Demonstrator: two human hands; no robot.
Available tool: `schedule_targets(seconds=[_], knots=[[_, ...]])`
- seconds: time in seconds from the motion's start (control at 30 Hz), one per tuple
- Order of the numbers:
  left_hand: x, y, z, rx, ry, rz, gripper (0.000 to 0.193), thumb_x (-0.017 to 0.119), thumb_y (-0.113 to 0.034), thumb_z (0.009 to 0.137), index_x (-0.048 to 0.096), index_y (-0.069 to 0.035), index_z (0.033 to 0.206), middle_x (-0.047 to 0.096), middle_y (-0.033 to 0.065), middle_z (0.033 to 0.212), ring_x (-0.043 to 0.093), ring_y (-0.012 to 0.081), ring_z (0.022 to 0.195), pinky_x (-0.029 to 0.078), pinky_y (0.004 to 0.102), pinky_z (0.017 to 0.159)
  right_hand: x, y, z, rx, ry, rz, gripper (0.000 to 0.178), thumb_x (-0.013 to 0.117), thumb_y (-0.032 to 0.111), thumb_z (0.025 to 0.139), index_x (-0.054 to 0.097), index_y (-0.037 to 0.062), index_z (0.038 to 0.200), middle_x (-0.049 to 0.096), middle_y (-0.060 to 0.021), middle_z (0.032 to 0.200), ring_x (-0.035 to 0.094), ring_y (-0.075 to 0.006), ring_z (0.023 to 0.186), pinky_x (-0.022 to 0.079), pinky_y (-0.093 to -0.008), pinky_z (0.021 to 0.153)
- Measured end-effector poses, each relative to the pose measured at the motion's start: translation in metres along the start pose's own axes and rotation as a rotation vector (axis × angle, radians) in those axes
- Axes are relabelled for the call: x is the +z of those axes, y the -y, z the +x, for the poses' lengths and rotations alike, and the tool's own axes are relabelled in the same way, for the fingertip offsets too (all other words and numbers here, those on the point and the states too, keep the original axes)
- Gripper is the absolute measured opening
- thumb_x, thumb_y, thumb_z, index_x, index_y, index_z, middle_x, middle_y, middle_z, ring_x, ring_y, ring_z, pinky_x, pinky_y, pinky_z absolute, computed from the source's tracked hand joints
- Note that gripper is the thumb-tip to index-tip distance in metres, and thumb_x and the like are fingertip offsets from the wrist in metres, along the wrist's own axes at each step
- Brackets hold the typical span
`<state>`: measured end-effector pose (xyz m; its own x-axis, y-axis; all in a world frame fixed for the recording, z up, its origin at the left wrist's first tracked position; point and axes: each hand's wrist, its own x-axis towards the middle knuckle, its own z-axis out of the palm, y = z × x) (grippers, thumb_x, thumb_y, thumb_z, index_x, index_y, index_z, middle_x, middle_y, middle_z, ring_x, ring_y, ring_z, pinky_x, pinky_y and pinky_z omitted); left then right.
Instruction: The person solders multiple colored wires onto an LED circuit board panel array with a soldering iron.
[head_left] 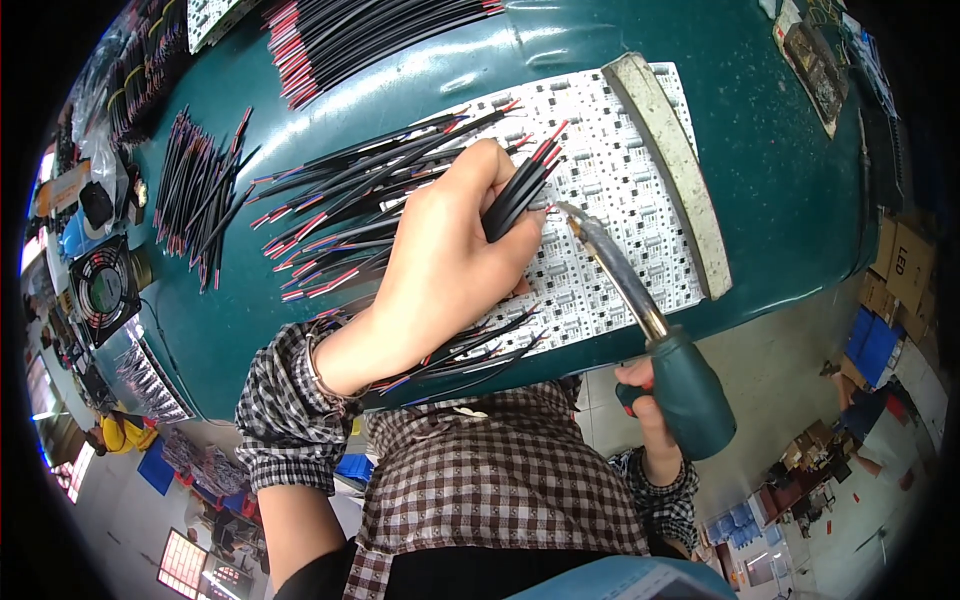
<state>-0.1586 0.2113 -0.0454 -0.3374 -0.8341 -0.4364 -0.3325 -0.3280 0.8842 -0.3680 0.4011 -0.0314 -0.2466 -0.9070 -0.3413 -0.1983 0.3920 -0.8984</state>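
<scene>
My left hand (450,250) is closed around a small bunch of black wires (515,195) with red tips, above a white circuit board sheet (580,300). In my right hand (645,400) is a soldering iron (690,395) with a dark green handle. Its bent metal tip reaches the board close to my left fingertips; whether it touches a wire end cannot be made out. Many black wires (345,190) with red and blue ends lie across the left part of the sheet. A pale, flat bar (670,165) lies over the sheet's right side.
A loose pile of short wires (200,195) lies on the green table (770,180) at left. A large wire bundle (370,40) is at the back. A small fan (103,285) stands far left, a worn board (815,75) far right. Cardboard boxes (905,265) stand beyond the table's right edge.
</scene>
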Motion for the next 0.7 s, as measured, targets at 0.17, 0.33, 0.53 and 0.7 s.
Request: schedule_targets(seconds=[0.17,0.33,0.53,0.7], knots=[[0.0,0.002,0.001,0.023,-0.005,0.007,0.023,0.068,0.001,0.09,0.045,-0.003,0.09,0.059,0.0022,0.066,0.062,0.0094,0.051,0.047,0.023,0.043,-0.004,0.008,0.007,-0.075,0.05,-0.013,0.037,0.08,0.033,0.085,0.071,0.0022,0.103,0.073,-0.0083,0.094,0.068,-0.021,0.086,0.053,-0.0338,0.081],[-0.001,-0.003,-0.002,-0.021,0.022,-0.005,0.021,0.067,-0.003,0.094,0.045,-0.004,0.093,0.061,0.0029,0.069,0.062,0.0092,0.051,0.046,0.0217,0.043,-0.001,0.009,0.005,-0.047,0.027,0.105,0.038,0.079,0.033,0.086,0.07,-0.0002,0.102,0.073,-0.0109,0.095,0.068,-0.0214,0.088,0.053,-0.0341,0.082],[-0.022,-0.01,-0.022,0.058,-0.091,-0.046,0.013,0.052,-0.011,0.105,0.046,-0.001,0.111,0.063,0.01,0.083,0.064,0.0131,0.067,0.052,0.0258,0.058,-0.004,-0.002,0.003,-0.184,0.004,0.126,0.061,0.061,0.036,0.097,0.05,-0.0146,0.13,0.065,-0.016,0.094,0.066,-0.0244,0.081,0.057,-0.0363,0.072],[-0.059,0.011,-0.044,0.844,-0.23,0.041,0.02,0.045,-0.023,0.108,0.04,-0.004,0.113,0.066,0.0234,0.096,0.065,0.0235,0.073,0.055,0.0349,0.07,-0.006,-0.01,0.0,-0.218,-0.039,0.162,0.064,0.061,0.034,0.097,0.047,-0.0171,0.132,0.063,-0.0154,0.093,0.066,-0.0249,0.08,0.058,-0.0372,0.071]])
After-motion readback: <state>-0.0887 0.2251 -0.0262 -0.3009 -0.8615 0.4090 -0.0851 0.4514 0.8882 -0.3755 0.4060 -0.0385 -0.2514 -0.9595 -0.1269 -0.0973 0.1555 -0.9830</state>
